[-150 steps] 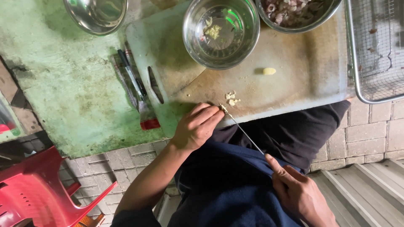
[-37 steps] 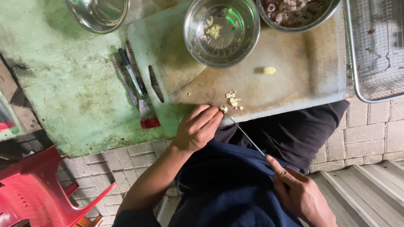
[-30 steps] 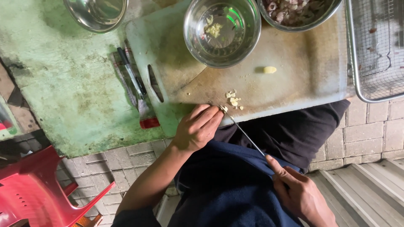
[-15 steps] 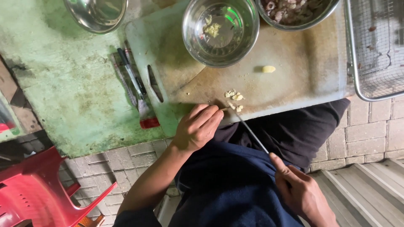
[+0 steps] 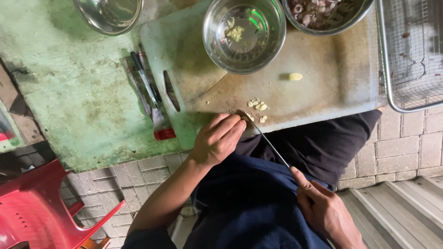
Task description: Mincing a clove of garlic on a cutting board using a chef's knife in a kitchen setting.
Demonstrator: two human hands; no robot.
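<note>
My left hand [image 5: 218, 139] rests on the near edge of a pale cutting board [image 5: 323, 87], fingertips curled over a small piece of garlic against the knife. My right hand [image 5: 323, 213] sits over my lap and grips the handle of a thin knife [image 5: 270, 144]. Its blade slants up to the board edge beside my left fingers. A few garlic slices [image 5: 257, 106] lie just beyond the blade tip. One whole peeled clove [image 5: 295, 76] lies farther out on the board.
A steel bowl [image 5: 272, 50] with chopped garlic and a bowl of purple onion pieces [image 5: 342, 23] sit on the board. Another steel bowl [image 5: 92, 18] stands on the green table [image 5: 69, 92]. A wire basket [image 5: 392, 87], pens [image 5: 145, 84] and a red chair [image 5: 37, 212] are nearby.
The small pile of garlic slices beside the blade has grown slightly. My right hand and the knife have shifted a little; my left hand stays at the board edge.
</note>
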